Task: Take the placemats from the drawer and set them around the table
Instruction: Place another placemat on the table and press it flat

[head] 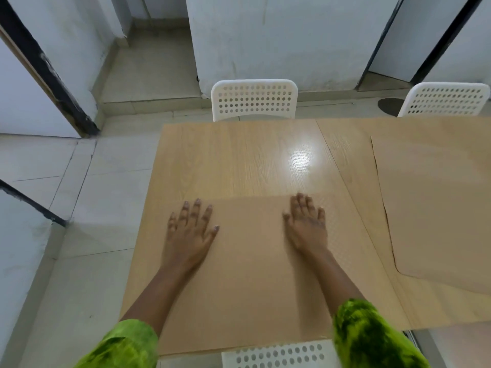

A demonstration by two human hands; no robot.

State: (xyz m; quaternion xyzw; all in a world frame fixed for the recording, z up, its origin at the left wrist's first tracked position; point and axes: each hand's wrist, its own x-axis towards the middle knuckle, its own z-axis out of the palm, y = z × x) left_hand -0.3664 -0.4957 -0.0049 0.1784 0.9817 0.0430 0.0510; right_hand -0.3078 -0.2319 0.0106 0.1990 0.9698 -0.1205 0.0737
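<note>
Both the left hand (190, 229) and right hand (308, 224) lie flat, fingers spread, holding nothing, pressing a tan placemat (249, 274) at the desk's (239, 155) near edge, its long axis along that edge. A second placemat (435, 208) lies toward the right edge.

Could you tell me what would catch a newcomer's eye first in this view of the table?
Most striking are the two bare hands, left hand and right hand, pressed flat and open on a tan placemat at the near edge of the wooden table. Bright green sleeves frame the bottom. A second placemat lies to the right, and a white perforated chair stands at the far side.
</note>
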